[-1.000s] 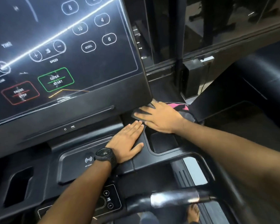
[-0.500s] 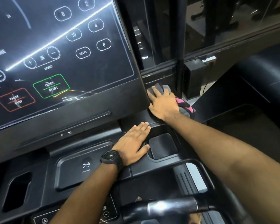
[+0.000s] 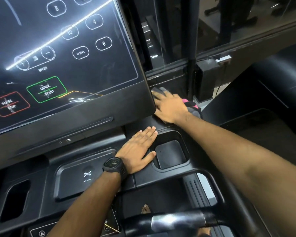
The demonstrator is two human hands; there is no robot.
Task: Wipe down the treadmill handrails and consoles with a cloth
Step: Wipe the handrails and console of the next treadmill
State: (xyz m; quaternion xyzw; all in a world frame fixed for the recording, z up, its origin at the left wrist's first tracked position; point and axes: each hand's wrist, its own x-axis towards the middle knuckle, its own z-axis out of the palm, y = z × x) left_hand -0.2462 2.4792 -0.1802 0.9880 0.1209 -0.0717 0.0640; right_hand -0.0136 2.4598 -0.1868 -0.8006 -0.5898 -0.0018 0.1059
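While the big console screen [image 3: 67, 57] fills the upper left of the view, dark glass with QUICK START outlined in green and PAUSE STOP in red, the action sits down at its lower right corner; below the screen runs the black deck [image 3: 143, 180], moulded into trays and pockets; nearest the person, along the bottom edge, the handrail [image 3: 178, 219] crosses from left to right, a shiny metal sleeve in its middle.

On the deck, the charging pad [image 3: 87, 175] lies left of centre and the cup pocket [image 3: 171, 153] right of it. Now the hands: the right hand [image 3: 171, 106] is laid flat, fingers spread and straight, pressing the cloth [image 3: 194, 110] onto the ledge right against the screen's corner; nothing is curled round it, it is a palm-down push. The cloth, grey with a flash of pink, pokes out beyond the fingertips and bunches behind the wrist. The left hand [image 3: 138, 149] lies flat and relaxed on the deck between pad and pocket, holding nothing, just bracing; a black watch [image 3: 114, 165] rides on that wrist.

Here is what the next stroke turns on, by my reading: the cloth is at the far right end of the console, so the unwiped deck lies toward the person and leftward from it; the handrail's long axis runs crosswise, well apart from the cloth; the left hand is nearer that rail, but only the right has the cloth.
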